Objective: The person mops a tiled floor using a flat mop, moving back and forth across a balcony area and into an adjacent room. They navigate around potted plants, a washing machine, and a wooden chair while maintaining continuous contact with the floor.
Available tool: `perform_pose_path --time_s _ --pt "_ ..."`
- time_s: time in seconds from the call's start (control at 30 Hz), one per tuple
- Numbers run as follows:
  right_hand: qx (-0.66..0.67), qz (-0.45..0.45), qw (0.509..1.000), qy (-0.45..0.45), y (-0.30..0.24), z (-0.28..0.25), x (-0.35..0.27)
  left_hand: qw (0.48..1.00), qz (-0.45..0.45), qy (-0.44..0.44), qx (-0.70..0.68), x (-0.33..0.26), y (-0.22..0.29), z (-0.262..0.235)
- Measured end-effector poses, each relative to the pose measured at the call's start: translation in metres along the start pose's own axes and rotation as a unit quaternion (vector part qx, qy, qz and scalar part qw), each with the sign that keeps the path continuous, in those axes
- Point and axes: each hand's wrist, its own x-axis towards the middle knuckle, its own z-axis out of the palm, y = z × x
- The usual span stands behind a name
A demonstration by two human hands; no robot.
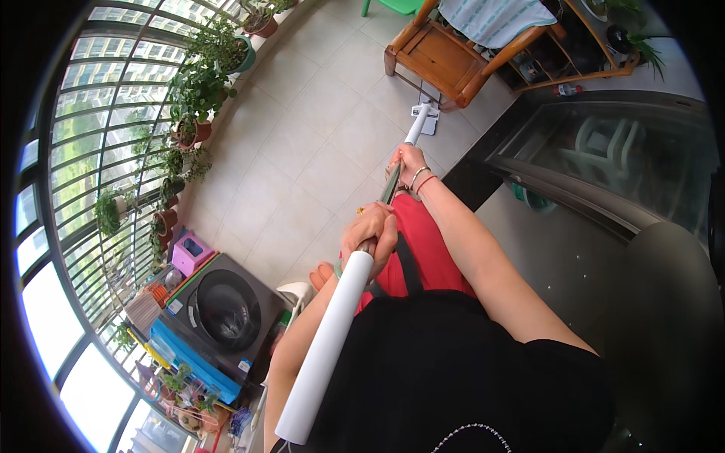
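Barred windows [83,143] curve down the far left, where potted plants [185,132] line the ledge above pale floor tiles [302,143]. Below the plants sit a purple box-like item [191,253] and a dark grey machine [260,298] with a round black front, a bright blue item [198,364] lying along its edge. Nearer the middle, the smooth white sleeve [325,351] at the upper end of a long pole [390,186] slants across the left side of my black top [483,370] — and just beyond it my left hand [370,230], a ring on one finger, is clenched around the shaft. Farther along, my right hand [410,160], with a bangle and a red cord at the wrist, grips the same pole, a stretch of metallic shaft showing between the two fists above my red legwear [438,253]. From there the pole runs white toward its flat head [428,124], close to the legs of a wooden chair [438,57]; whether that head touches the tiles, I cannot tell. A blue-and-white cloth [495,21] drapes the chair, and at far right — a dark-framed glass door [604,143] with white shapes showing in its pane.
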Motion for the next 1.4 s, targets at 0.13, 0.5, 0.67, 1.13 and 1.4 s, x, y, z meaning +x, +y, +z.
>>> perform_pose_path --time_s 0.13,0.5,0.67,1.13,1.4 --pt "-0.053 -0.013 0.997 0.046 0.011 0.007 0.010 0.997 -0.050 0.057 -0.003 -0.005 -0.004 -0.015" --pt "-0.250 0.029 0.966 0.060 0.186 0.102 -0.066 0.972 -0.087 0.207 0.066 -0.131 0.043 -0.138" --pt "-0.266 0.110 0.958 0.012 0.253 0.141 -0.110 0.951 -0.098 0.277 0.095 -0.171 0.084 -0.164" --pt "0.018 0.064 0.997 -0.043 0.129 0.094 -0.087 0.999 -0.024 0.038 0.006 -0.054 0.082 -0.130" --pt "0.190 0.041 0.977 -0.086 0.029 0.044 -0.068 0.996 0.044 -0.078 0.023 0.015 0.057 -0.037"
